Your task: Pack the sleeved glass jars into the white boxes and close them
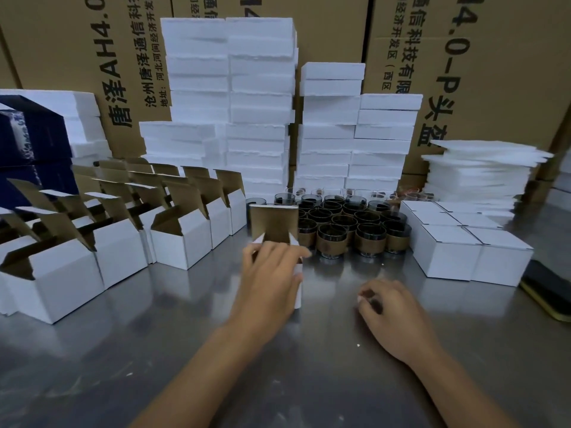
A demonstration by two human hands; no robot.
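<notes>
Stainless counter, scuffed and reflective. Right grip is rested on it, loosely curled, nothing held. Left grip is clamped over an open white box, lid flap upright. Sleeved glass jars are clustered just behind that box. Closed white boxes are set at right, empty open boxes in rows at left. White foam stacks are piled behind, backed by printed brown cartons.
</notes>
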